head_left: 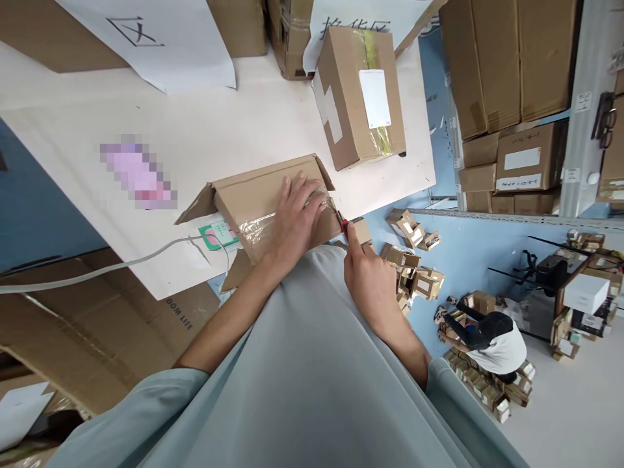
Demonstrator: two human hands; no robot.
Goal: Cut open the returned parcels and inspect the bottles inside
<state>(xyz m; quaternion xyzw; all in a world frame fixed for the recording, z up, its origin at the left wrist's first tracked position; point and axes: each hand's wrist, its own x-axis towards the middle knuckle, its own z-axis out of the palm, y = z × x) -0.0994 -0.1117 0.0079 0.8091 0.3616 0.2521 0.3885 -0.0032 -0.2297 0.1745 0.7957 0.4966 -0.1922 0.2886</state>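
A brown cardboard box (253, 192) lies on the white table, with clear tape over it and end flaps standing out at its left. My left hand (297, 211) rests on top of the box, fingers stretched out over the cardboard and tape. Closed around a red-handled box cutter (345, 226), my right hand (368, 276) is beside the box's right end. The cutter's tip is at the taped edge there; how deep it sits I cannot tell. Under the left flap shows a green and pink card (218, 235).
A taped carton (361, 97) with a white label stands at the back right of the table (195, 130). A grey cable (121, 265) crosses the left side, near a blurred pink item (139, 174). On the right, a person (492, 338) bends among boxes on the floor.
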